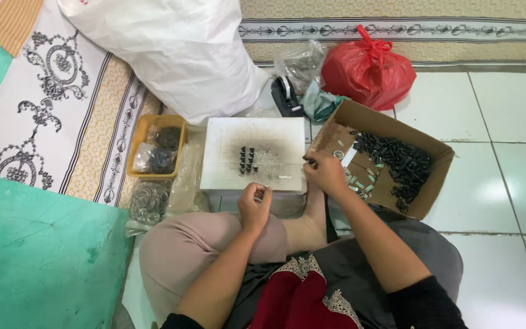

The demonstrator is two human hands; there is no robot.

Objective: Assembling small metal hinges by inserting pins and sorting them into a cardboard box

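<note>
I sit on the floor before a white smudged board [226, 170] that carries a small cluster of upright black pieces [248, 161]. My left hand [254, 206] is curled just below the board's front edge, pinching something tiny that I cannot make out. My right hand [323, 171] reaches to the board's right edge, at the near corner of a cardboard box [433, 176], its fingers closed on a small dark piece. In the box lie a heap of small black parts [397, 161] and several small pale green bits [360, 180].
A yellow tray [143, 127] with bagged dark parts lies left of the board, with a clear bag of metal rings [149, 201] below it. A big white sack [171, 49], a tape dispenser [286, 94] and a red plastic bag [366, 70] stand behind. Tiled floor lies right.
</note>
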